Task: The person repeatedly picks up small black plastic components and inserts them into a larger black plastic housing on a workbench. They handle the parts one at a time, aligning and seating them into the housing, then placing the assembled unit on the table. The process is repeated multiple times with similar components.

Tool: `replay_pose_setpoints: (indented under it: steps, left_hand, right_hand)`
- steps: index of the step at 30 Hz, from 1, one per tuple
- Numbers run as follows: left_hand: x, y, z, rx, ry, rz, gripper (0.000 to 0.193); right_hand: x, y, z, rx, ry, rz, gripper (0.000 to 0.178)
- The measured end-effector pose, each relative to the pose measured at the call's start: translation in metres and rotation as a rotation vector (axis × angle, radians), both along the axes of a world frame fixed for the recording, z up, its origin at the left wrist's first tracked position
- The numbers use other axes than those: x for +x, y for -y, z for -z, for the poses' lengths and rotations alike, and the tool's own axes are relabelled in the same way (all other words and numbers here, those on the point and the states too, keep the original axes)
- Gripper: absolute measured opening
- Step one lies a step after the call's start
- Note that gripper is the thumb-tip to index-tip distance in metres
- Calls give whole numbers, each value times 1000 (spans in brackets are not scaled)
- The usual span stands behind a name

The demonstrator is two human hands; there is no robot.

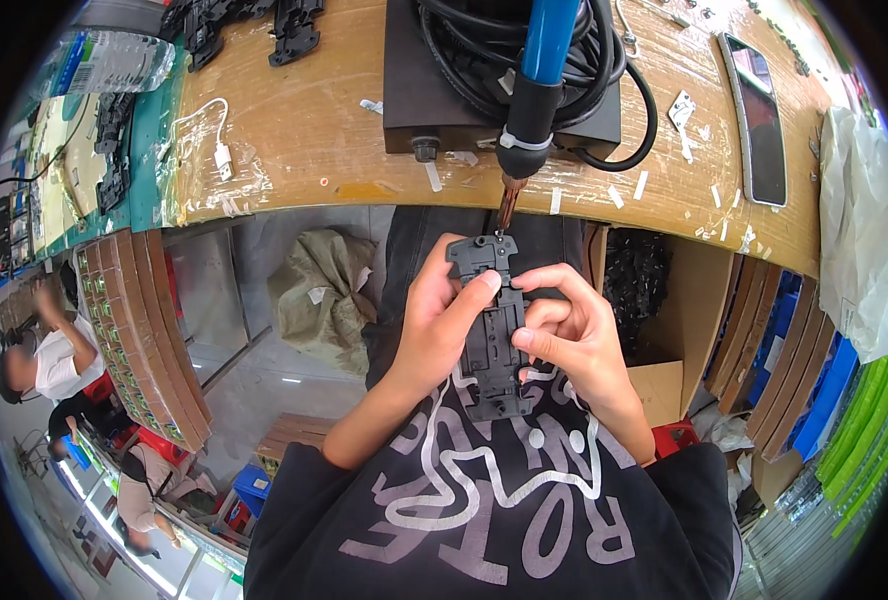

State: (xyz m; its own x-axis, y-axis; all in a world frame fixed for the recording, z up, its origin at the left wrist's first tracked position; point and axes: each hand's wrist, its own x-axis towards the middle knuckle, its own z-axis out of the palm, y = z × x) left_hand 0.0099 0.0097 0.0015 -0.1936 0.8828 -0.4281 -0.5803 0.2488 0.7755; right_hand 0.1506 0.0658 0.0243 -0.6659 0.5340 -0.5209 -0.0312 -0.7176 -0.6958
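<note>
Black part (492, 375), left hand (438, 320) pinching, right hand (581, 335) alongside, grip unclear; brown table (294, 130), grey floor (269, 388)

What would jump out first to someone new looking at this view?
Probably the blue-handled tool at top centre, pointing down at the upper end of the black plastic part, which the left hand grips while the right hand is at its right edge. Next come the coiled black cable on the dark box and the phone at the bench's right.
</note>
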Motion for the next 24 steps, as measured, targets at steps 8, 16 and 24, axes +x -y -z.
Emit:
replay_pose_setpoints:
  steps: [8,16,24]
  left_hand:
    - [3,0,3,21,11,-23,13]
    - [4,-2,-1,9,21,-38,14]
    - [4,-2,0,3,4,-48,14]
  right_hand:
    - [1,1,3,-24,-20,44,34]
    - [0,3,4,-60,-70,94,33]
    - [-2,4,3,-91,-77,115,32]
